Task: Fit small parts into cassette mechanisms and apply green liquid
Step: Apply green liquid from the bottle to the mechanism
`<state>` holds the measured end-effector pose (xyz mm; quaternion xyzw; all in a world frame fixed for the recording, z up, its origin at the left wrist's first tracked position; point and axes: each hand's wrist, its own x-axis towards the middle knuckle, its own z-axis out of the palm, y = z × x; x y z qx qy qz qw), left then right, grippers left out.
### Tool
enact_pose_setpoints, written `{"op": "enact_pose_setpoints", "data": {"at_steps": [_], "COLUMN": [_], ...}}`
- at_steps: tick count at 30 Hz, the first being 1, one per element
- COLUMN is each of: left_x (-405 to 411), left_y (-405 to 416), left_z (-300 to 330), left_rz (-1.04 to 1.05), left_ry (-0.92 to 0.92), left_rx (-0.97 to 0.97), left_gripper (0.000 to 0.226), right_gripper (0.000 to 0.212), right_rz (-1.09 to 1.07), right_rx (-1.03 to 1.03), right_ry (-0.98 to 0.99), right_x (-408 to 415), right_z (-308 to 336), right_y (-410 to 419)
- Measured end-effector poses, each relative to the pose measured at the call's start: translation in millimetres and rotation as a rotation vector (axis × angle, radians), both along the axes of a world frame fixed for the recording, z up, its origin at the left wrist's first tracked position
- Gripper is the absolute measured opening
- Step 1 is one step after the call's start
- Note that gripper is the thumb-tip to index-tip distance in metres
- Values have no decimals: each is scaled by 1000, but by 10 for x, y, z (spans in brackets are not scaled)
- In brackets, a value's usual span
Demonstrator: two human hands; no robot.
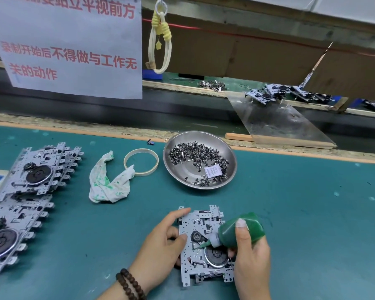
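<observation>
A grey metal cassette mechanism [200,219] lies flat on the green mat near the front edge. My left hand [160,243] grips its left side, thumb on top and fingers curled at the edge. My right hand [252,254] holds a green squeeze bottle [240,231] tilted down to the left. Its nozzle tip touches the plate just left of the round flywheel [215,255]. A steel bowl [188,172] with several small dark parts sits further back.
Stacked cassette mechanisms [30,180] lie along the left of the mat. A green-stained rag [108,182] and a tape ring [141,162] lie beside the bowl. More mechanisms [277,92] sit beyond the conveyor. A paper notice [69,44] hangs at upper left.
</observation>
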<state>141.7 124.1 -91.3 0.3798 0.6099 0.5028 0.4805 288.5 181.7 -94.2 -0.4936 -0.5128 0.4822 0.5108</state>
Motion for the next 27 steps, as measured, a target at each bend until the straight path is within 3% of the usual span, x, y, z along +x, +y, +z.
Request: {"op": "enact_pose_setpoints", "data": {"at_steps": [16, 22, 27], "left_x": [1, -22, -112], "left_y": [14, 23, 80], "left_z": [7, 14, 112], "left_rz": [10, 46, 56], "left_ry": [47, 74, 21], "left_rx": [13, 3, 8], "left_gripper": [47, 52, 52], "right_gripper": [35, 14, 37], "right_rz": [4, 3, 145], "right_rx": [-16, -281, -507], "right_ry": [11, 399, 576], "right_x": [36, 188, 385], "right_z": [-22, 66, 158], "right_y": [14, 101, 181]}}
